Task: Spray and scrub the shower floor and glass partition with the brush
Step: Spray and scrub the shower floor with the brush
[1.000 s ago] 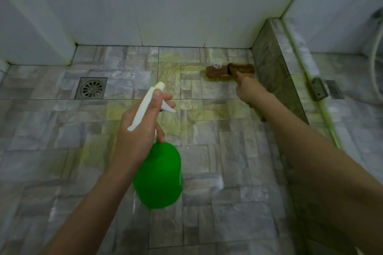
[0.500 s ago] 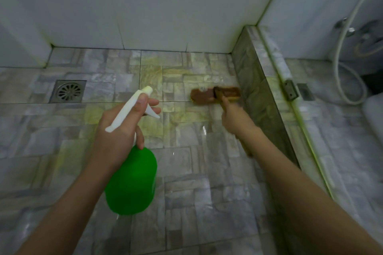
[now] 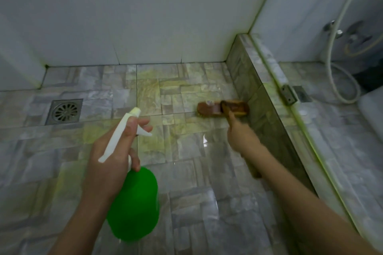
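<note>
My left hand (image 3: 109, 163) grips the white trigger head of a green spray bottle (image 3: 134, 203), held above the grey stone-pattern shower floor (image 3: 186, 182) with the nozzle pointing away. My right hand (image 3: 240, 134) grips the handle of a brown wooden scrub brush (image 3: 221, 108). The brush head lies on the wet, yellow-stained tiles right beside the tiled curb (image 3: 255, 97). The glass partition (image 3: 310, 33) stands on that curb at the right.
A square metal drain (image 3: 65, 111) sits in the floor at the left. White tiled walls (image 3: 145, 16) close the back and left. Beyond the glass hang a shower hose (image 3: 335, 58) and fittings. A metal hinge bracket (image 3: 288, 94) sits on the curb.
The brush has been drawn back toward me along the curb, from near the back wall to further out on the floor. The spray bottle stays held in my left hand.
</note>
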